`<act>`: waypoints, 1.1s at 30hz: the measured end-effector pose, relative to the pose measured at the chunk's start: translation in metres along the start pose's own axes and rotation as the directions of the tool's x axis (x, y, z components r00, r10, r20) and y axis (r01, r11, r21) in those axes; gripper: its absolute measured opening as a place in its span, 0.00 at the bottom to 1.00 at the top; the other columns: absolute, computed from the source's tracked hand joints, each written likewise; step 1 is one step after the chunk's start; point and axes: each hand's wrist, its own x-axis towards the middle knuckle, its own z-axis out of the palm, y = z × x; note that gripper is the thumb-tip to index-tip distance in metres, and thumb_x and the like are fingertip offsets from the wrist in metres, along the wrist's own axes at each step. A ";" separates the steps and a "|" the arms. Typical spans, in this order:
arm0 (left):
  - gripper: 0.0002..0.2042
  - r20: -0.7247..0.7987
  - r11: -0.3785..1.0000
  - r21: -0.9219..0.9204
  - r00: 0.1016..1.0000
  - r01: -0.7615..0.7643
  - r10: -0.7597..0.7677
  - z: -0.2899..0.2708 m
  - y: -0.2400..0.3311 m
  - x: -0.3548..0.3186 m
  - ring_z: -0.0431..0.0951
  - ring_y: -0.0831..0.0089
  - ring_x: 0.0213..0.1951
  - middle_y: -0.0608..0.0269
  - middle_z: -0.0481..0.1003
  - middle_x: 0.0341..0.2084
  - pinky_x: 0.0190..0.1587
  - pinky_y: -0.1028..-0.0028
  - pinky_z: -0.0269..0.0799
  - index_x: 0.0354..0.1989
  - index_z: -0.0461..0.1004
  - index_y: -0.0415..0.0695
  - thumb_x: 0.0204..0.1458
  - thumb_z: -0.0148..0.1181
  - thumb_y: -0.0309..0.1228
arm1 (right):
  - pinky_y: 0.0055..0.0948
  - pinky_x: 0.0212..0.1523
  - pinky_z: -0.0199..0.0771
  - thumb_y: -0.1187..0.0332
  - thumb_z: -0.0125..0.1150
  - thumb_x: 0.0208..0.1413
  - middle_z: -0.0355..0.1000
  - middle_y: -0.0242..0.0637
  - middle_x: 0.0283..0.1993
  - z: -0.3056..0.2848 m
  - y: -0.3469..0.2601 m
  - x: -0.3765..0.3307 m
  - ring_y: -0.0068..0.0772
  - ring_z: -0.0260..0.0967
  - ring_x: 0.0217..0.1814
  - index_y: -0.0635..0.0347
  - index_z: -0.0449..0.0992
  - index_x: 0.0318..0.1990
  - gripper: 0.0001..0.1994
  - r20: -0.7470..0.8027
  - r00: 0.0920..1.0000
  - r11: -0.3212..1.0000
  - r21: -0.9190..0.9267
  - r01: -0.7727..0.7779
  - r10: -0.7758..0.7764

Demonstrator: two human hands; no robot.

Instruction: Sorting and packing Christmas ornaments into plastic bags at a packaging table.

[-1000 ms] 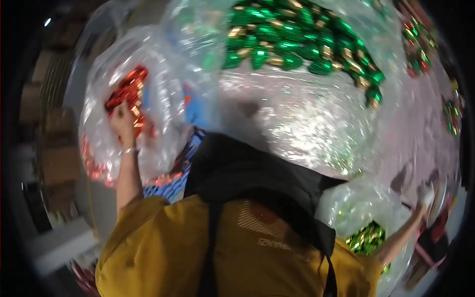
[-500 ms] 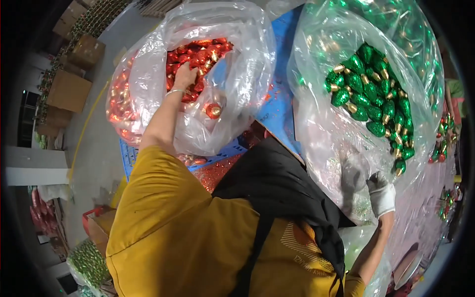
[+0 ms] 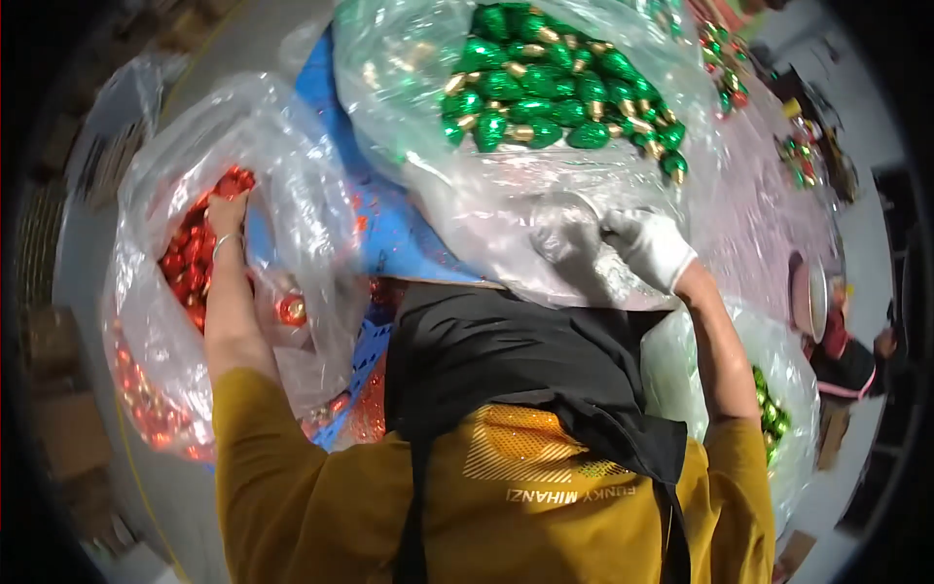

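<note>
My bare left hand (image 3: pixel 228 212), with a bracelet at the wrist, reaches into a clear plastic bag (image 3: pixel 146 204) at the left. Its fingers curl down against shiny red bulb-shaped ornaments (image 3: pixel 233 180); the fingertips are partly hidden among them. My right hand (image 3: pixel 650 247) wears a white glove. It hovers over or touches the near part of a second clear bag (image 3: pixel 506 200), its fingers curled together, and what they hold, if anything, cannot be made out. Beyond it lies a pile of glittery green bulb-shaped ornaments (image 3: pixel 535 88) with gold caps.
A blue surface (image 3: pixel 399 229) runs between the two bags. One red ornament (image 3: pixel 291 310) with a gold cap lies apart inside the left bag. Another bag with green ornaments (image 3: pixel 772 414) stands at my right side. Cardboard boxes (image 3: pixel 63 409) line the far left. Another person (image 3: pixel 846 365) is at the right.
My view has turned rightward, so both bags appear farther left. My left hand now lies nearer the far end of the red pile. The gloved hand stays by the green bag, fingers curled.
</note>
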 end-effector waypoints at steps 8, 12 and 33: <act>0.23 0.044 0.793 -0.610 0.998 -0.009 0.045 -0.017 -0.034 0.017 0.77 0.61 0.35 0.52 0.76 0.37 0.38 0.69 0.73 0.49 0.70 0.39 0.40 0.59 0.31 | 0.32 0.38 0.72 0.73 0.55 0.54 0.74 0.35 0.43 -0.053 0.033 -0.068 0.30 0.70 0.42 0.63 0.72 0.47 0.12 -0.267 0.940 0.895 0.439 -0.079 0.214; 0.15 0.028 0.296 -0.955 1.000 0.024 0.007 -0.126 0.027 -0.011 0.74 0.74 0.29 0.61 0.75 0.31 0.28 0.80 0.69 0.42 0.74 0.41 0.43 0.59 0.25 | 0.31 0.32 0.68 0.69 0.54 0.55 0.73 0.34 0.32 -0.040 0.208 -0.308 0.27 0.64 0.28 0.63 0.75 0.37 0.08 0.257 0.579 0.366 0.564 -0.740 0.774; 0.22 0.509 -0.005 0.009 0.000 -1.000 0.861 0.000 0.449 -0.259 0.76 0.56 0.42 0.52 0.75 0.36 0.42 0.60 0.73 0.46 0.69 0.42 0.40 0.65 0.34 | 0.30 0.41 0.72 0.67 0.56 0.51 0.77 0.41 0.39 0.096 0.149 -0.365 0.32 0.73 0.39 0.67 0.74 0.47 0.17 0.445 0.453 0.404 0.205 -0.891 0.773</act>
